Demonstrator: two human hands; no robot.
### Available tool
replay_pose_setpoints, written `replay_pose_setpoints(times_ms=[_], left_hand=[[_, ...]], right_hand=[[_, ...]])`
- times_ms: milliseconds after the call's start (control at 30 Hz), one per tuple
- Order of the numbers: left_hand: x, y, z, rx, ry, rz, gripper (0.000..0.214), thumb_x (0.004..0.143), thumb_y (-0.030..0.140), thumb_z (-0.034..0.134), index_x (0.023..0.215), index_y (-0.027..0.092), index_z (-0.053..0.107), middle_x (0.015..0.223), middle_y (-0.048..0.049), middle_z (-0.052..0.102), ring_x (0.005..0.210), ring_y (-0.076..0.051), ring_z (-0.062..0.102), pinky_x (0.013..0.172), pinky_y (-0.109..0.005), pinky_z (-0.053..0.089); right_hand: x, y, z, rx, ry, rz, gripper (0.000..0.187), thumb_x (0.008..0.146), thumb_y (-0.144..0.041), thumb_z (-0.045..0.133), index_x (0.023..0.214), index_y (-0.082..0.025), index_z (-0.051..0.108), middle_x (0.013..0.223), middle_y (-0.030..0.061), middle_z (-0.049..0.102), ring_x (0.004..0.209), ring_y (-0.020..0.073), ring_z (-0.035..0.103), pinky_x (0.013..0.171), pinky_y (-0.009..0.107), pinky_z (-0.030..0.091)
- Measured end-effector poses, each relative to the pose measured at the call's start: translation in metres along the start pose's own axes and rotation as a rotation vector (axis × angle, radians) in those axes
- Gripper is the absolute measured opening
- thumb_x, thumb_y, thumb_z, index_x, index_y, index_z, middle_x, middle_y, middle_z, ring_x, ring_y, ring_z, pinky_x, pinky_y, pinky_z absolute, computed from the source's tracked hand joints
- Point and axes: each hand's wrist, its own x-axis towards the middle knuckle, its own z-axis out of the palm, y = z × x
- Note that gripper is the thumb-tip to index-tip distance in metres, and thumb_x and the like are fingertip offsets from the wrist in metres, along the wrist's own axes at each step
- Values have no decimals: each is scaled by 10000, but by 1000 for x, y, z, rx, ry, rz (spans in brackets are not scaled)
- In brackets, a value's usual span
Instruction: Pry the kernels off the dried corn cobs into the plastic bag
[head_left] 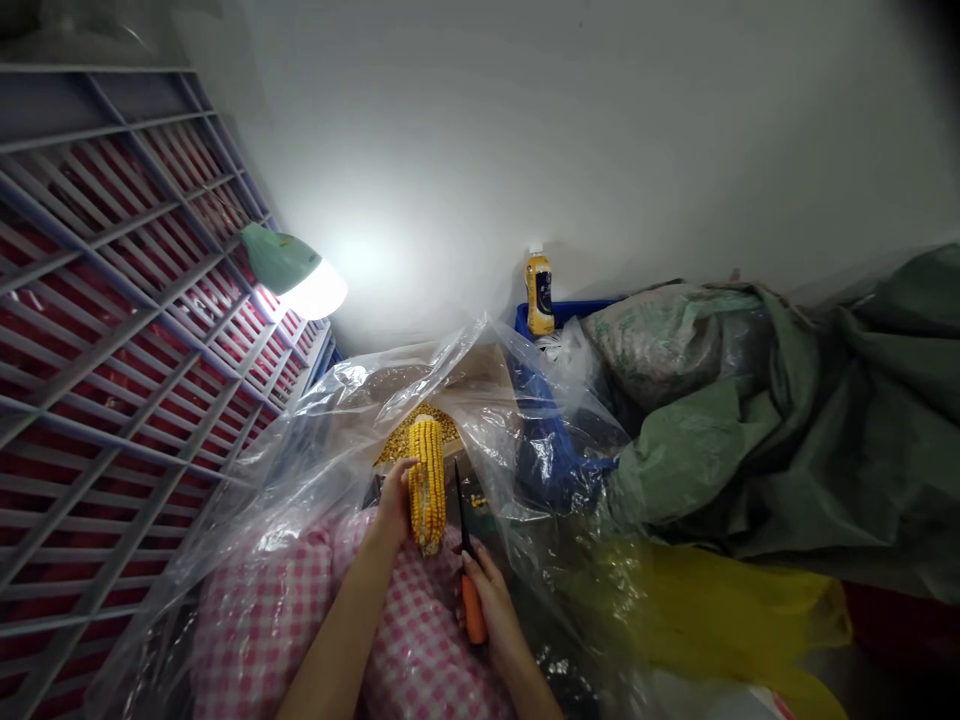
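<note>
A yellow corn cob (427,480) stands nearly upright in my left hand (394,505), whose fingers close around its left side. A pale strip down the cob's front shows where kernels are gone. My right hand (487,588) grips an orange-handled pointed tool (472,610), with its thin dark blade up, just right of the cob and apart from it. Whether it is a knife or a screwdriver I cannot tell. Behind the cob, loose corn kernels (444,424) lie in a heap inside a clear plastic sheet (345,400). Pink checked cloth (262,620) covers the lap below.
On the left rises a slatted plastic crate (150,330) with a lit green lamp (289,268) on it. A blue basket (541,420) stands at right, with a yellow bottle (539,292) at its rim. Green cloth (697,450) and a yellow bag (712,610) lie farther right.
</note>
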Motion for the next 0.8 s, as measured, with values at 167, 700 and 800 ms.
replay_pose_setpoints(times_ms=[167, 700, 800], left_hand=[[-5, -1, 5, 67, 24, -13, 336, 852, 326, 406, 1040, 151, 622, 589, -55, 654, 536, -210, 624, 420, -280, 469], [-3, -2, 3, 23, 88, -43, 321, 833, 277, 439, 1065, 144, 618, 615, -56, 673, 527, -212, 625, 467, -303, 498], [-2, -3, 1, -8, 90, -52, 309, 837, 265, 447, 1072, 154, 615, 603, -45, 667, 512, -203, 622, 460, -292, 492]], right_hand=[[0, 0, -1, -4, 4, -10, 990, 501, -631, 772, 1285, -114, 458, 526, -56, 582, 384, 96, 505, 372, 186, 398], [1, 2, -3, -4, -4, -19, 887, 556, -591, 772, 1272, -145, 498, 541, -56, 584, 385, 95, 507, 370, 187, 397], [0, 1, -2, -8, -13, -21, 870, 555, -596, 767, 1255, -144, 516, 534, -56, 575, 378, 94, 503, 372, 187, 392]])
